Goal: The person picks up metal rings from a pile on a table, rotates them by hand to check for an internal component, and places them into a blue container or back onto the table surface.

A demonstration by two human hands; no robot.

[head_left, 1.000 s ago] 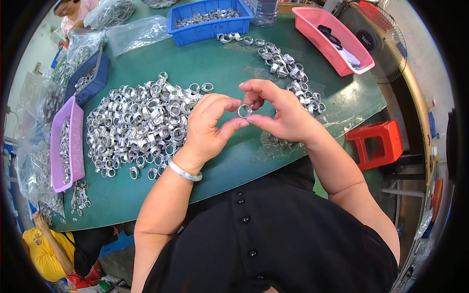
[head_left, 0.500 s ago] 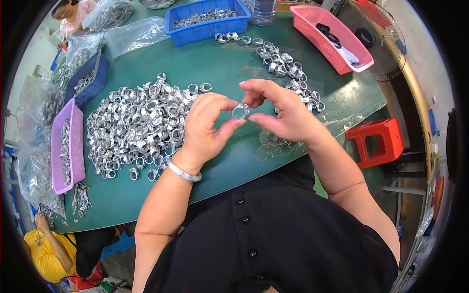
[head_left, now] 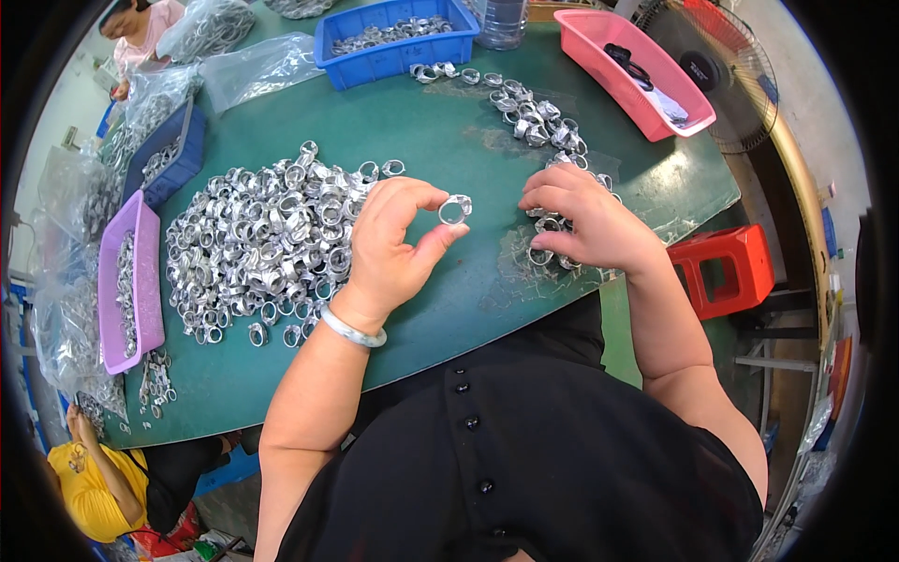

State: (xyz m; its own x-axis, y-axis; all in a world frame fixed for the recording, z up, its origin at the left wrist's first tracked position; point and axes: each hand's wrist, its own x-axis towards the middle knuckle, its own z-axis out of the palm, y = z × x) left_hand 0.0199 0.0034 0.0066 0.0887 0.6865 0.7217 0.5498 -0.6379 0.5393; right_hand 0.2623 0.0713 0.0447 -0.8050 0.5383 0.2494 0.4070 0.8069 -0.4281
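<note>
Pinched by its lower edge and top between thumb and forefinger, a silvery metal ring is in my left hand, over the table's middle. A large heap of similar rings lies just left of that hand. My right hand is low over a line of rings on the right side, its fingers bent and its thumb apart from them. Several rings show between and beneath those fingers; one ring is right at the thumb tip. The palm hides part of the line.
On the green table stand a blue bin of rings, a pink basket, a purple basket and a darker blue bin. A red stool and a fan are at right. Two other people sit at left.
My right hand has moved away from the held ring, rightward to the line of rings. My left hand keeps the ring, which has shifted slightly left.
</note>
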